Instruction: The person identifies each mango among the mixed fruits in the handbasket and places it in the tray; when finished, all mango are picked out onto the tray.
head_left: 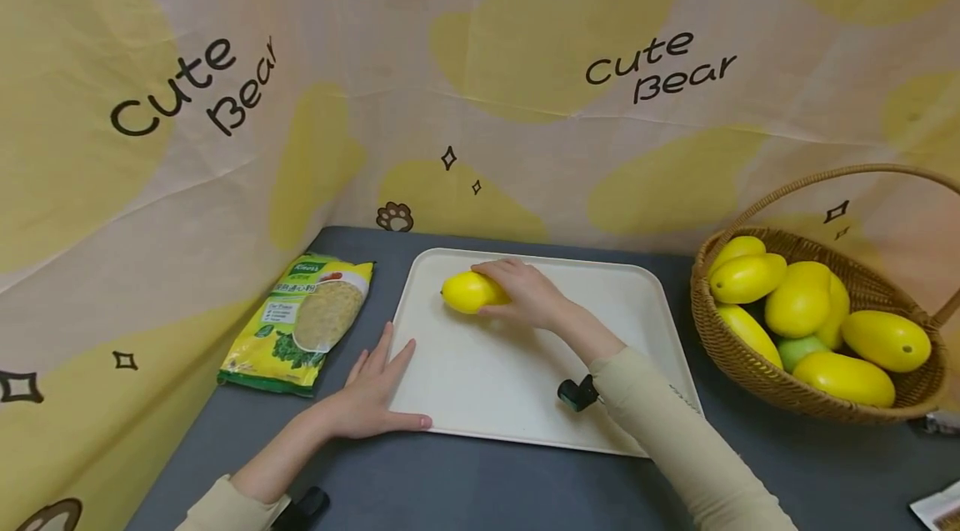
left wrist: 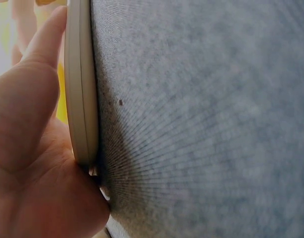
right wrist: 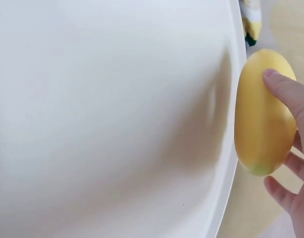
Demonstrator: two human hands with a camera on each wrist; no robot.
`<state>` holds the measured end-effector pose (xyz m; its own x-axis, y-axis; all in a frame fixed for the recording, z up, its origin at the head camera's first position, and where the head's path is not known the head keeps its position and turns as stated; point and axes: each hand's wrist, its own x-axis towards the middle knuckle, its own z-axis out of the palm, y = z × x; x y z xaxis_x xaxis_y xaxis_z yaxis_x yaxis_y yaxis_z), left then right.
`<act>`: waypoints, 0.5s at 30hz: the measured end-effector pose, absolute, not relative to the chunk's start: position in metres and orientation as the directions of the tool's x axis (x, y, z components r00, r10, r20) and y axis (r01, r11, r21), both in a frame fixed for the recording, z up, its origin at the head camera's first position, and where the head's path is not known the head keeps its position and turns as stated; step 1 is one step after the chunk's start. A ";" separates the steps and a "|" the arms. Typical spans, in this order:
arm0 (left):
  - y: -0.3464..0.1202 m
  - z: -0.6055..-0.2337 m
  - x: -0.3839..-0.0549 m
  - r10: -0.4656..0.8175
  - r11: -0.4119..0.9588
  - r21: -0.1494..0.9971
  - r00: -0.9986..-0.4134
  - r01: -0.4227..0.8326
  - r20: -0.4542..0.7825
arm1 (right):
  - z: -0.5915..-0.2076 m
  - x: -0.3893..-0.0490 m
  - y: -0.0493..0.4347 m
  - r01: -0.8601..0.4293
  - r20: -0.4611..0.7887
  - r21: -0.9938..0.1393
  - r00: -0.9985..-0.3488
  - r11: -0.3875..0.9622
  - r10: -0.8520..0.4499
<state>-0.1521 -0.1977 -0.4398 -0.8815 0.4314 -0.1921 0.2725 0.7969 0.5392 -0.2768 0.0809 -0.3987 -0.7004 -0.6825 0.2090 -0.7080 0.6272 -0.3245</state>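
Right hand: the right hand (head_left: 525, 293), in the upper middle of the head frame, grips a yellow fruit (head_left: 471, 293) between thumb and fingers.
Yellow fruit: left of frame centre, over the upper left part of the tray (head_left: 480, 381); in the right wrist view it lies lengthwise up the frame's right side, its lower end tinged green.
Left hand: the left hand (head_left: 375, 402), lower left of centre, has its fingers spread wide at the tray's lower left corner, the thumb touching the rim.
Tray: pale, rounded corners, mid-frame on the grey bench (head_left: 465, 485).
Pasta packet: a yellow and green packet (head_left: 300, 327), left of the tray and apart from it.
Basket: a wicker basket (head_left: 738, 377) with an arched handle, right side of the frame, holding several yellow fruits (head_left: 806, 298) and a green one (head_left: 801, 350).
Backdrop: a patterned cloth (head_left: 390, 39) across the top, lettered "Cute Bear".
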 end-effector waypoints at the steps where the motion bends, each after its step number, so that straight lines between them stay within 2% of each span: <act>1: -0.198 -0.439 -0.152 0.430 0.798 0.539 -0.882 0.270 -0.195 | -0.398 -0.280 0.078 -0.713 0.202 -0.323 -0.695 0.623 -0.691; 10: -0.199 -0.441 -0.152 0.432 0.799 0.538 -0.878 0.268 -0.204 | -0.401 -0.299 0.060 -0.719 0.127 -0.317 -0.679 0.619 -0.723; 15: -0.199 -0.444 -0.153 0.426 0.805 0.534 -0.878 0.257 -0.220 | -0.405 -0.304 0.053 -0.760 0.124 -0.264 -0.637 0.594 -0.761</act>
<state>-0.1531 -0.1993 -0.4437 -0.8776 0.4260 -0.2198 0.2571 0.8053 0.5343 -0.3045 0.0530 -0.4053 -0.6370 -0.7608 0.1237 -0.7603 0.5937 -0.2637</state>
